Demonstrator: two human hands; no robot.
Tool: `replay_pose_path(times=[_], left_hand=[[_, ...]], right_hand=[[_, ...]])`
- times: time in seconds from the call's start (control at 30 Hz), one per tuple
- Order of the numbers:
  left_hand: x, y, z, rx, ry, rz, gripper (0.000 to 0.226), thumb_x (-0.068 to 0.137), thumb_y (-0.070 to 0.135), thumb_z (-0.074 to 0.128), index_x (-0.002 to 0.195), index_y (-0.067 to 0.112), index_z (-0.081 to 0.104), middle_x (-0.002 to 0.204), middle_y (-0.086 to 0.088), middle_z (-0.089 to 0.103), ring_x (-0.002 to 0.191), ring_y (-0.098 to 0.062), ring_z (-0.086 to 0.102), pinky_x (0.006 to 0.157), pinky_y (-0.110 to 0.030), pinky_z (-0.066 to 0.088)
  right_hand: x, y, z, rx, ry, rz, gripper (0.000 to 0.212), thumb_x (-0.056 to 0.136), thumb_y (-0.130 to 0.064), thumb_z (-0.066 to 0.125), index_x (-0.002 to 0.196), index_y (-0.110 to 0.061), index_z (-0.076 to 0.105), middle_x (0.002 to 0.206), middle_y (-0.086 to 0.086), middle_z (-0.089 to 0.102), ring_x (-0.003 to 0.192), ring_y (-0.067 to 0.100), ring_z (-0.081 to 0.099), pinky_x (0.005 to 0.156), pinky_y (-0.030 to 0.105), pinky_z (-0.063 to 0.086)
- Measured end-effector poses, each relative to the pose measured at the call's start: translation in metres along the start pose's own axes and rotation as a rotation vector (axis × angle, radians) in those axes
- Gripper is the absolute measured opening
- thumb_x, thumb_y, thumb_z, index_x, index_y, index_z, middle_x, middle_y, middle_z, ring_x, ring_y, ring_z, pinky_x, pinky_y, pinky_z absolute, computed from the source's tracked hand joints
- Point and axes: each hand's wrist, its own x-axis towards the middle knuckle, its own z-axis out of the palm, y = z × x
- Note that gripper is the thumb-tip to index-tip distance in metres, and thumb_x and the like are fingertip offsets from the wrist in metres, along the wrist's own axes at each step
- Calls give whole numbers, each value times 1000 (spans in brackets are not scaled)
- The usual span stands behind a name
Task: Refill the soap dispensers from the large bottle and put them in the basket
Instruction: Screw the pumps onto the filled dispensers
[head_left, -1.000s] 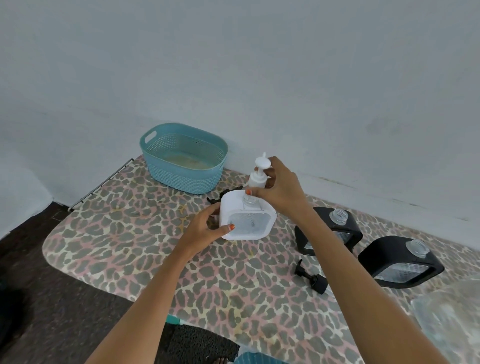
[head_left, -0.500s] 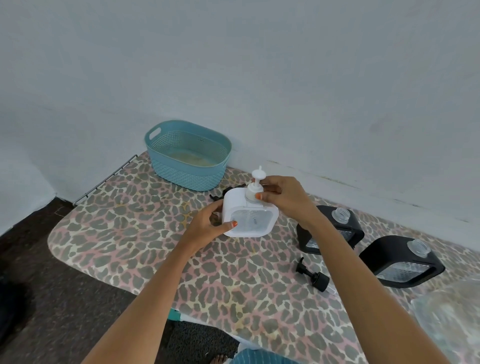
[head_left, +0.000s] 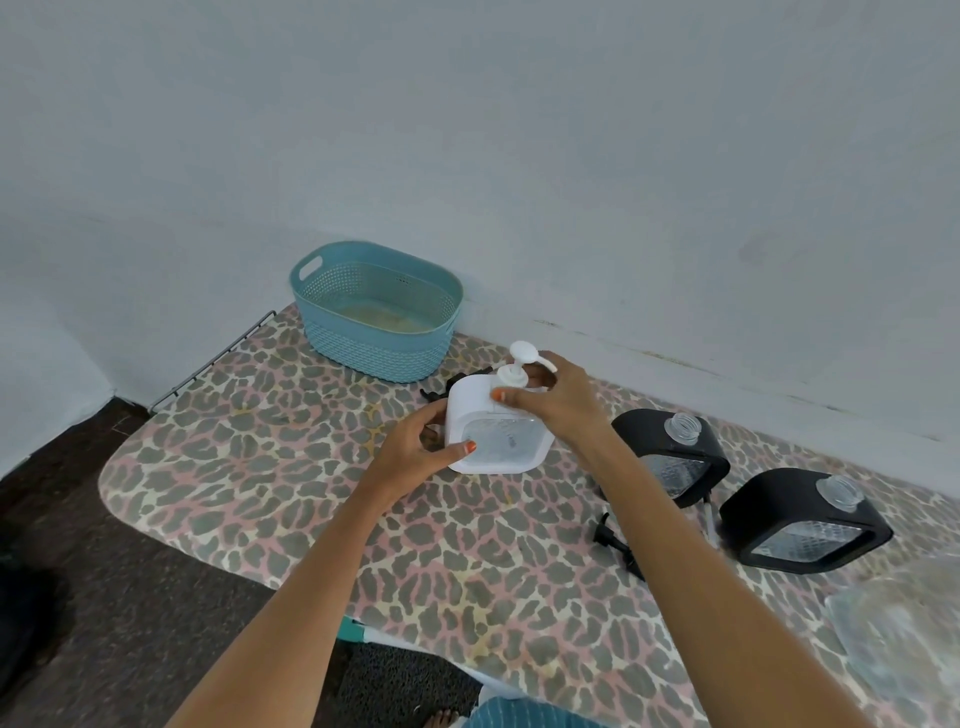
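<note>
Board: the leopard-print board (head_left: 249, 467) carries everything.
Big bottle: a blurred clear shape (head_left: 904, 639) at 4 o'clock from the white dispenser, and nobody is touching it.
Basket: the teal basket (head_left: 363, 343) sits at 11 o'clock, against the wall, with no dispenser in it yet.
Black dispensers: two (head_left: 670, 452) (head_left: 805, 519) at 3 and 4 o'clock, both with bare necks and no pumps.
White dispenser: it (head_left: 493, 436) stands upright mid-board, near the basket.
Left hand: it (head_left: 415, 452) grips the white dispenser's side, thumb on the front, steadying it.
Right hand: its (head_left: 556, 405) fingers curl round the pump's collar.
White pump: a second ago it (head_left: 519, 364) was held high above the neck; now it sits down in it.
Black pump: it (head_left: 615, 540) lies loose at 5 o'clock.
Meaning: this one looks nearly closed up, so tightening comes next, then the basket.
</note>
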Motion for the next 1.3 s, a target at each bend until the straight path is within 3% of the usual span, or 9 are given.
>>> replay_pose_path(times=[0.17,0.3,0.5,0.67,0.8,0.97,1.07,1.17,1.3], left_hand=[[0,1,0,12,10,-1,54,75,22,73,125,19,51,110,2,62,100,-12,60,74,-15,51],[0,1,0,14,13,-1,56,74,22,74,125,19,50,110,1,62,100,-13,60,76,-17,51],[0,1,0,5,7,-6,58,74,23,74,126,20,50,114,0,62,104,-14,59,85,-26,51],[-2,4,0,8,15,3,56,74,18,73,125,17,51,106,4,63,97,-9,60,76,-13,51],[-3,5,0,-11,3,5,56,75,19,73,126,19,50,109,3,63,100,-11,60,85,-22,51],[-4,7,0,-54,-14,4,56,74,14,73,125,19,51,105,6,65,97,-5,62,82,-17,53],[-4,6,0,-110,-29,1,51,75,9,72,117,28,53,103,10,65,93,-1,64,80,-17,53],[-5,6,-1,-121,-22,-5,51,75,8,72,111,36,51,102,14,64,92,4,63,80,-16,53],[-4,5,0,-94,1,4,55,73,9,73,120,27,51,101,14,64,92,4,63,80,-16,53]], right_hand=[[1,2,-9,140,-142,9,63,77,-3,70,132,-16,42,131,4,51,119,16,49,101,33,39],[2,4,-5,2,5,-66,53,69,-8,77,117,-9,53,104,-1,60,94,12,56,87,26,44],[3,1,-12,64,-156,-50,58,76,3,68,127,-11,46,118,0,56,108,9,51,95,24,39],[3,2,2,-142,20,-98,48,71,-15,77,114,-8,57,97,-3,54,90,11,50,78,18,42],[4,-1,-12,61,-169,-54,54,78,-1,68,127,-12,48,117,-1,55,108,12,53,98,26,41],[3,1,-6,-70,-58,-83,46,73,-10,75,114,-10,55,103,0,57,91,11,54,79,17,43],[5,-1,-8,-81,-165,-41,55,76,-14,73,125,-10,48,117,2,55,106,16,52,90,24,43],[5,-3,-18,71,-245,-34,55,77,1,68,128,-5,48,118,3,58,111,14,55,99,28,43],[5,2,-3,-19,-16,-9,42,66,-15,81,103,-9,61,97,2,67,85,11,61,76,21,47]])
